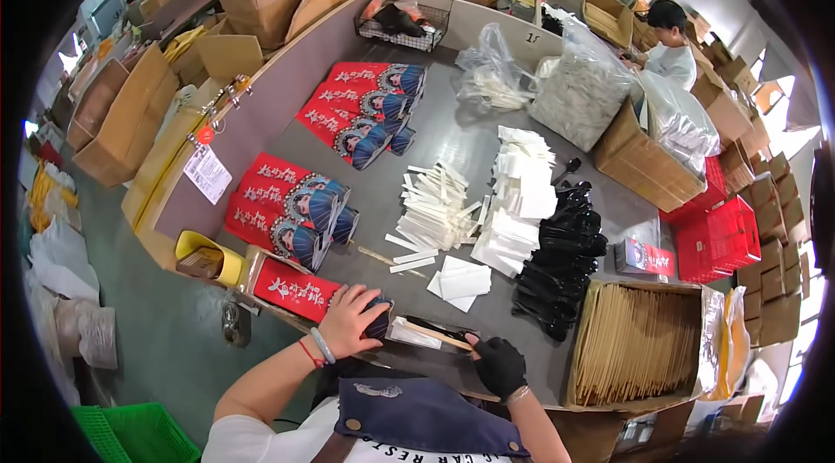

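My left hand [348, 320] is bare, with a bracelet at the wrist, and presses down on the open end of a red printed paper sleeve [296, 287] lying at the near edge of the grey table [452, 141]. My right hand [498, 363] wears a black glove and pinches the near end of a wooden chopstick pair [430, 334], which lies with a white paper packet [410, 334] and points into the sleeve's mouth.
Stacks of red sleeves [287, 206] and more red sleeves [361, 106] lie at the left. White packets [435, 211], folded napkins [522, 193] and black plastic spoons [565, 259] fill the middle. A box of chopsticks [635, 341] stands at right. Two people work at the far right.
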`<control>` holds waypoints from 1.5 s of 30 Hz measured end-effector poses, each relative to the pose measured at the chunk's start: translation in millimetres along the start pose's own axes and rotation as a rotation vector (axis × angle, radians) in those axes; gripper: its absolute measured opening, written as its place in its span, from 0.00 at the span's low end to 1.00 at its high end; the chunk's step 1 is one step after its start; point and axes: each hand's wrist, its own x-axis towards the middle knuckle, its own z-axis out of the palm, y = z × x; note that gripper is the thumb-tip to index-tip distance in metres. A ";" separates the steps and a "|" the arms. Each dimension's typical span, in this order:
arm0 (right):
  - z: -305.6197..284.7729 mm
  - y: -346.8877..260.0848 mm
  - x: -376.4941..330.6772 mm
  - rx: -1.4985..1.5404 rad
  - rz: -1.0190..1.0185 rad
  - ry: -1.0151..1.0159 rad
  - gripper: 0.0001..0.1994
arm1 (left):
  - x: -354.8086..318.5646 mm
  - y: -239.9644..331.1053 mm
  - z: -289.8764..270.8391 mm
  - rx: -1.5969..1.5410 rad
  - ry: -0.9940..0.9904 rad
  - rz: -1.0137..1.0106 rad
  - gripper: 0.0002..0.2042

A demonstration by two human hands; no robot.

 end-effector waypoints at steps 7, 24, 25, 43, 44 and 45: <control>5.5 3.5 5.3 0.070 -0.020 -0.158 0.12 | 1.5 -10.8 12.2 0.036 -0.074 0.041 0.36; 53.4 -57.6 45.3 0.749 0.032 -0.041 0.14 | 42.6 33.8 35.9 0.056 -0.134 0.171 0.35; 51.4 -63.3 48.6 0.846 0.083 -0.065 0.17 | 43.1 32.7 32.2 0.066 -0.131 0.165 0.35; -33.6 -45.4 31.2 -0.049 -0.092 0.004 0.28 | 79.0 57.7 -14.8 0.334 -0.557 0.248 0.20; -37.7 -42.6 29.1 -0.044 -0.083 0.023 0.28 | 80.8 58.3 -22.1 0.347 -0.556 0.235 0.18; -41.1 -39.5 26.8 -0.045 -0.086 0.023 0.28 | 81.4 57.6 -32.9 0.348 -0.554 0.232 0.18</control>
